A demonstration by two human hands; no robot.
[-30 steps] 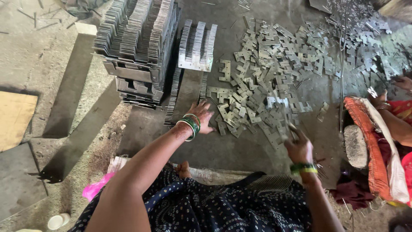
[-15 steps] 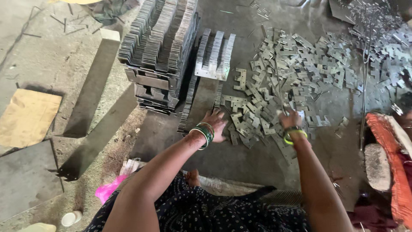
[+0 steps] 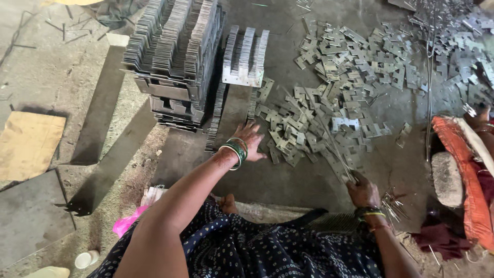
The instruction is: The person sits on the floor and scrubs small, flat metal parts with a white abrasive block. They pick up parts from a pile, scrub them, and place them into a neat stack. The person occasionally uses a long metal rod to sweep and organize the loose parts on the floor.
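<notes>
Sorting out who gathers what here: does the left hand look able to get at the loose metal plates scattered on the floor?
Probably yes. The left hand already rests at the near edge of the loose metal plates, nothing between them; farther plates would need a longer stretch.

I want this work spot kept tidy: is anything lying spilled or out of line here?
Yes. The flat metal plates lie in a loose scatter across the floor by the left hand, unlike the neat stacked plates beside them. Thin wires lie strewn near the right hand, which holds a thin rod.
</notes>
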